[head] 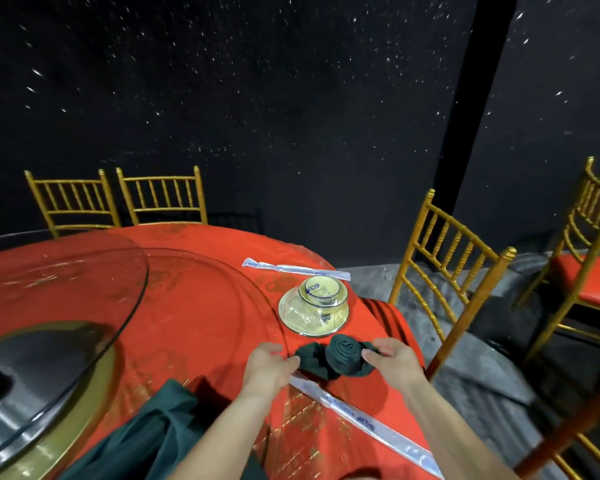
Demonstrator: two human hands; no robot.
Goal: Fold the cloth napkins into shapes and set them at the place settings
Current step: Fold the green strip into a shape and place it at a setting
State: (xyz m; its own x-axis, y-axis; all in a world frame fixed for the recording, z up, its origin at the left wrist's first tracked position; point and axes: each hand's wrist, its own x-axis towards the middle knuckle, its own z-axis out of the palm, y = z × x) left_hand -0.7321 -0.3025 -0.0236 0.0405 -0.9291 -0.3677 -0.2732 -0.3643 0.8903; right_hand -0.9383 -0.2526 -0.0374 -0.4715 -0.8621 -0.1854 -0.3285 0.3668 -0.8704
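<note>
Head view, two hands (269,368) (395,362), apparently pinching one napkin (343,353)

Our rolled napkin (343,356) is matt, dark green cloth. Under it the tablecloth (222,244) is smooth red cloth with gold print. At twelve o'clock we see the dish set (314,306) in glossy clear film; at nine o'clock the turntable (84,271) is shiny clear glass.
</note>
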